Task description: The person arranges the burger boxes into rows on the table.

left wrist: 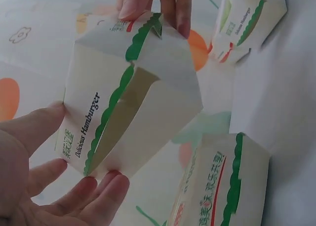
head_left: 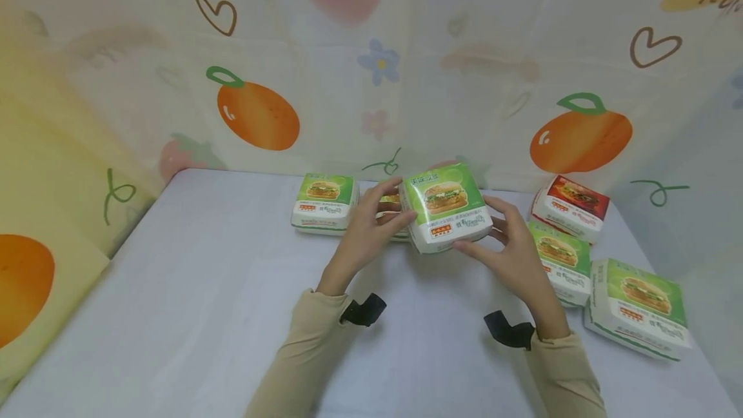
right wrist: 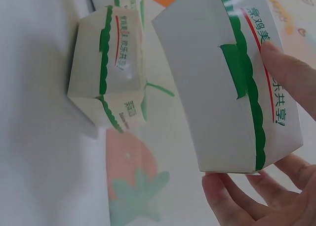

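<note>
Head view shows a burger box (head_left: 445, 208) tilted above the table (head_left: 232, 315), the left hand (head_left: 367, 219) gripping its left side, the right hand (head_left: 511, 247) gripping its right. Left of the burger box sit a green carton (head_left: 323, 204) and a partly hidden carton (head_left: 390, 199); right of it, a red carton (head_left: 574, 207) and two more green cartons (head_left: 641, 308).

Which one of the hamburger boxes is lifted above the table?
The green-and-white hamburger box held between the person's left grip and right grip: it tilts in the air, whereas the other boxes sit on the table.
</note>
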